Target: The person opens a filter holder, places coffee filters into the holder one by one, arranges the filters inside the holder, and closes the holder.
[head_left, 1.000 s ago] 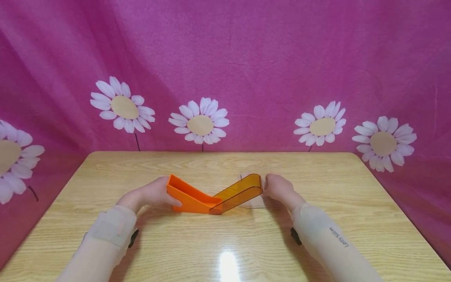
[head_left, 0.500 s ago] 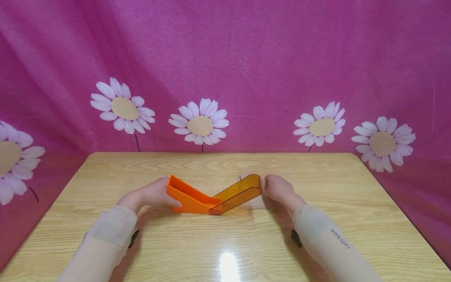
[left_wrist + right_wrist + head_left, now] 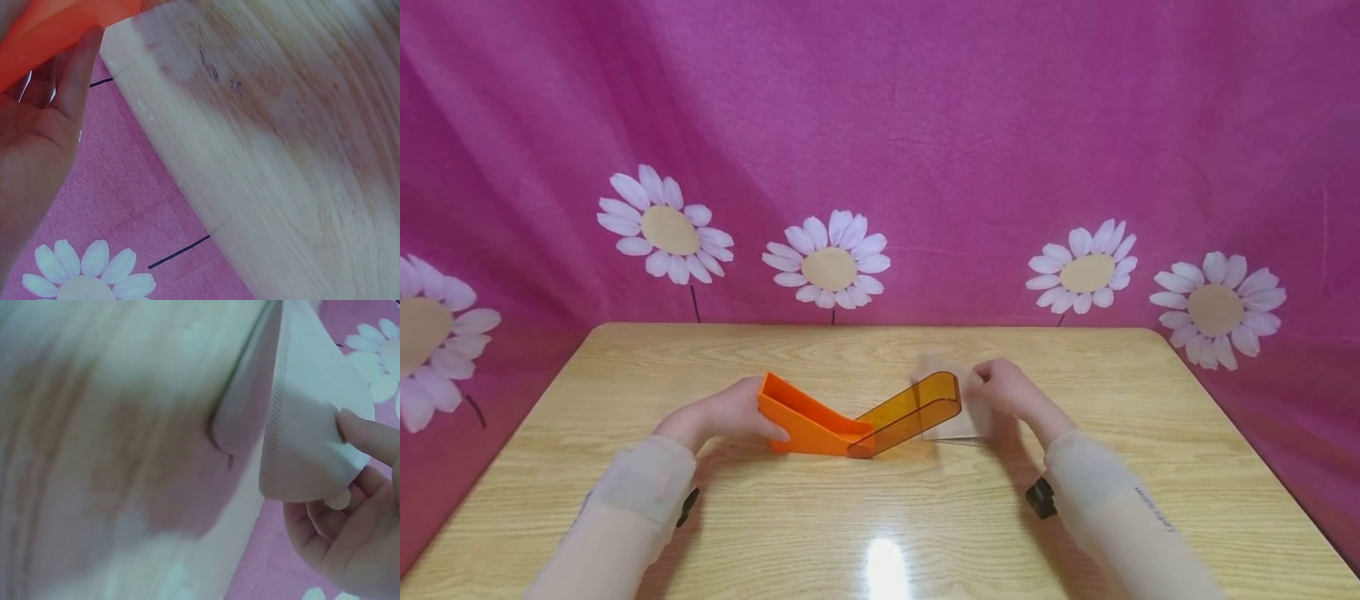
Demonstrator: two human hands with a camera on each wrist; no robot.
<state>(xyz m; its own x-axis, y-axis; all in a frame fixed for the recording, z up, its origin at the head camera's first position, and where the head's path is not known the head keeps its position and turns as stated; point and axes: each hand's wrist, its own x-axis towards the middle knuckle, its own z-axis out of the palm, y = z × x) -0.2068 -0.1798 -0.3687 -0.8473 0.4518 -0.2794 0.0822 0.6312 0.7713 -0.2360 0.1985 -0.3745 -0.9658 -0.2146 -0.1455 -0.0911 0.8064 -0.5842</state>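
Observation:
An orange filter holder [image 3: 812, 429] stands on the table with its see-through amber lid [image 3: 913, 410] swung out to the right. My left hand [image 3: 730, 410] grips the holder's left end, thumb along the near side. Behind the lid's raised end, my right hand [image 3: 1006, 390] pinches a white cone-shaped paper coffee filter [image 3: 312, 431] with a crimped edge. The right wrist view shows the thumb on the filter's face and fingers behind it. Pale paper [image 3: 957, 429] also shows low near the table, partly behind the lid; whether it is a separate filter I cannot tell.
The wooden table [image 3: 775, 525] has rounded far corners and a bright light reflection near its front. A magenta cloth [image 3: 925, 150] printed with white daisies hangs behind and beside it. Black straps or wrist devices [image 3: 1041, 498] sit under both sleeves.
My right hand has moved slightly up and to the right, and the paper at its fingers has lifted and blurred. The left hand, holder and lid stay in place.

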